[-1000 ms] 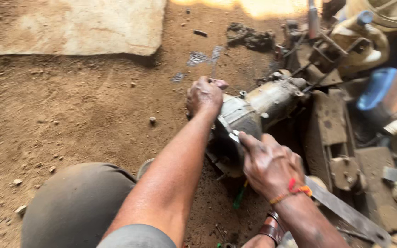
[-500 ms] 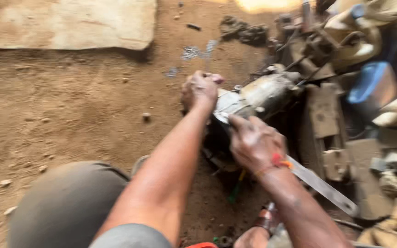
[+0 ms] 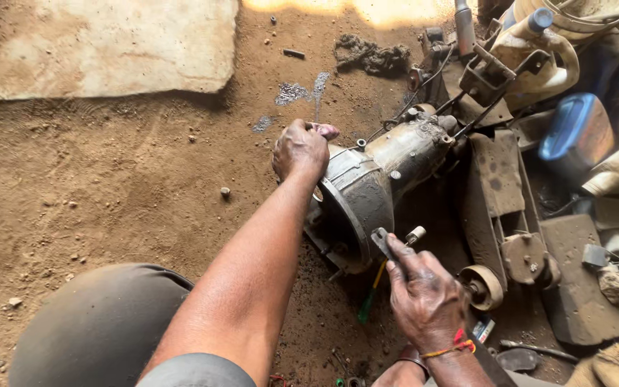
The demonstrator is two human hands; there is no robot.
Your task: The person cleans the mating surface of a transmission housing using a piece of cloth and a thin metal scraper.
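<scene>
Dirt floor (image 3: pixel 109 172) bears gearbox housing (image 3: pixel 381 172), slab (image 3: pixel 109 43).

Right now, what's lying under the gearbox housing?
Dirt floor and a green-handled screwdriver poking out below the gearbox housing. The rest underneath is hidden in shadow.

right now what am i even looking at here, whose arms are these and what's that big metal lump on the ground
The picture comes from a camera worn on a person's head, looking down, so the two arms are the person's own. The left hand grips the rim of a greasy metal gearbox housing that lies on its side on the dirt floor. The right hand, with a red and orange thread at the wrist, holds a dark metal tool against the housing's wide end. A screwdriver with a green handle lies under it. To the right sits a heap of rusty metal parts, a blue container and a pale jug. A flat stone slab lies at top left.
</scene>
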